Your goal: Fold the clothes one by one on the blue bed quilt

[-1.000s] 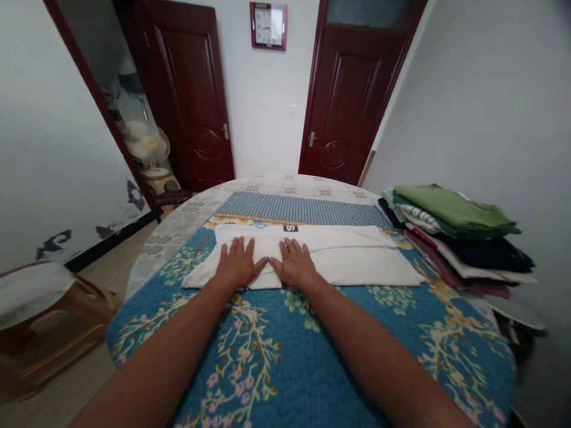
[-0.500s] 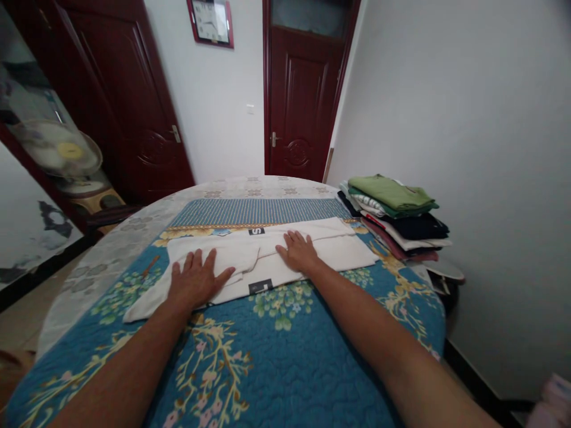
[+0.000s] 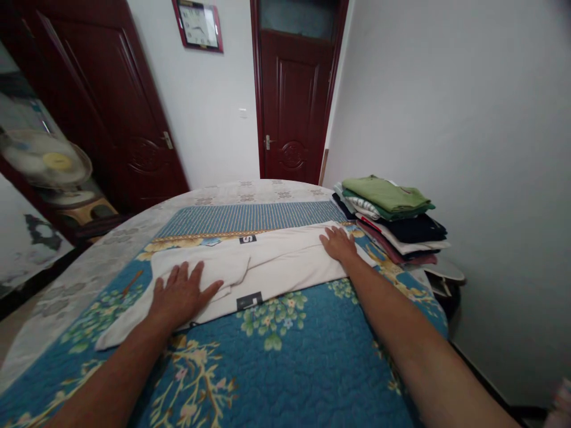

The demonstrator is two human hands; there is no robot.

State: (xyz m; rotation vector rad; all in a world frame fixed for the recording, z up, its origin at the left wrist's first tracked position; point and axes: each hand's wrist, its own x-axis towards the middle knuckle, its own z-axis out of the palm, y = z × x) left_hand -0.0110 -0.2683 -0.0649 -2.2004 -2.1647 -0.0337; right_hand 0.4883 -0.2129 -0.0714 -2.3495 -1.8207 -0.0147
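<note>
A white T-shirt (image 3: 285, 261) with black printed patches lies folded into a long strip across the blue floral quilted cloth (image 3: 312, 351). My left hand (image 3: 181, 292) rests flat on the strip's left part, fingers spread, beside the folded-over sleeve. Over at the strip's right end, my right hand (image 3: 339, 245) lies palm down with its fingers apart, pressing on the fabric. The shirt's left corner sticks out past my left wrist toward me.
Folded clothes (image 3: 392, 220) are stacked at the table's right edge, a green garment on top. Patterned white tablecloth (image 3: 129, 229) shows around the quilted cloth. A fan (image 3: 53, 160) stands at the far left, and a dark stool-like object (image 3: 444, 282) is beyond the right edge.
My right hand has slid along the shirt from its middle to its right end. My left hand stays on the left part. The view has shifted slightly.
</note>
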